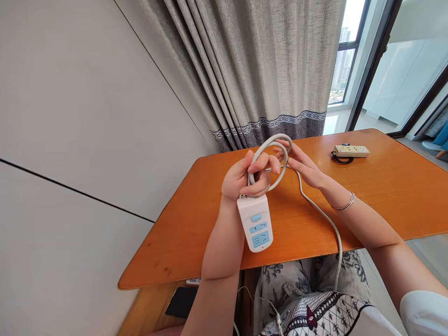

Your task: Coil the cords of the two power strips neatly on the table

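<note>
A white power strip with light blue socket panels hangs upright below my left hand. The fingers of that hand are curled round its pale grey power cord, which rises in loops above the fist. My right hand is at the far side of these loops, its fingers partly hidden behind the cord and its thumb on the near side, with the cord between them. From there a loose length of cord runs down over the table's front edge to my lap.
The orange-brown wooden table bears a second, cream power strip with a black cord at the back right. A dark phone-like slab lies on a lower surface at the left. Behind the table hangs a grey curtain.
</note>
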Demonstrator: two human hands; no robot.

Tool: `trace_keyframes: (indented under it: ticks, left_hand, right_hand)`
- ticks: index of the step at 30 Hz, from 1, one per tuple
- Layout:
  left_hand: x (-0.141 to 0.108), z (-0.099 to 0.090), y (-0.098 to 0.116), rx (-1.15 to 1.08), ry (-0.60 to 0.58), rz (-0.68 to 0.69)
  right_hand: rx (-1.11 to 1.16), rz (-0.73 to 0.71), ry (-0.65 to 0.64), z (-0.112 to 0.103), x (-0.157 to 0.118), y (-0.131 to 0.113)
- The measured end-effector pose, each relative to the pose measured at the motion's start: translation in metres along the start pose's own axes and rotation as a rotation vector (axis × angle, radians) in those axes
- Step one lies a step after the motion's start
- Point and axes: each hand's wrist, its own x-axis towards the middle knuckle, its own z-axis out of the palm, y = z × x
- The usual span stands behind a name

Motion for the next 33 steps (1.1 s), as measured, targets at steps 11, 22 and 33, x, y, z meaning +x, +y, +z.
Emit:
trace_keyframes:
  ticks: [11,22,33]
  left_hand:
    - [0.003,0.016,-0.005,0.188,0.142,0.455]
    - [0.006,0.019,0.001,0.424,0.203,0.840]
    - [0.005,-0.013,0.024,0.335,0.166,0.792]
  right_hand:
    - [-0.161,0.074,-0.366,0.034,-0.013,-0.008]
    - [-0.183,0.243,-0.420,0.022,-0.007,0.000]
    - [-0.702,-0.131,0.158,0.022,-0.017,-0.028]
